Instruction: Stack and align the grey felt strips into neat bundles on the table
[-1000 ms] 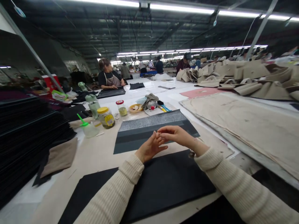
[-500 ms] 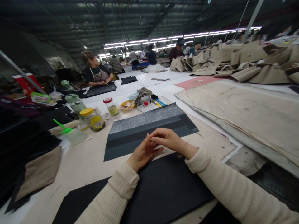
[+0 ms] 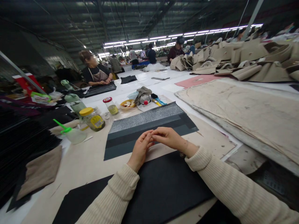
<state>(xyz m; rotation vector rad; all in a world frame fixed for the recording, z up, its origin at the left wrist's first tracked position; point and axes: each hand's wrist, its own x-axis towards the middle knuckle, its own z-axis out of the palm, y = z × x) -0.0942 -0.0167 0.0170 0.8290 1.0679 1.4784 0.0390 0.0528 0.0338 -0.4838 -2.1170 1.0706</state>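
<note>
My left hand (image 3: 140, 148) and my right hand (image 3: 170, 139) meet fingertip to fingertip in front of me, above the table. Both are closed in a pinch; anything between the fingertips is too small or too hidden to name. Behind them lies a dark grey panel (image 3: 126, 141) with a speckled grey strip (image 3: 149, 115) along its far side. Closer to me, a black panel (image 3: 163, 186) lies under my wrists and forearms. Another black piece (image 3: 81, 199) shows beyond my left sleeve.
At the left stand a green-tipped bottle (image 3: 73, 136), a yellow-lidded jar (image 3: 92, 119) and a red-lidded jar (image 3: 111, 106). Past the panel are a yellow dish (image 3: 127, 104) and a brush (image 3: 157, 99). Beige pieces (image 3: 252, 56) are heaped at the right. A co-worker (image 3: 97, 71) stands across the table.
My left hand has tilted more upright, and its lower fingers have curled in toward the fingertips. The right hand has barely shifted. The panels lie as before.
</note>
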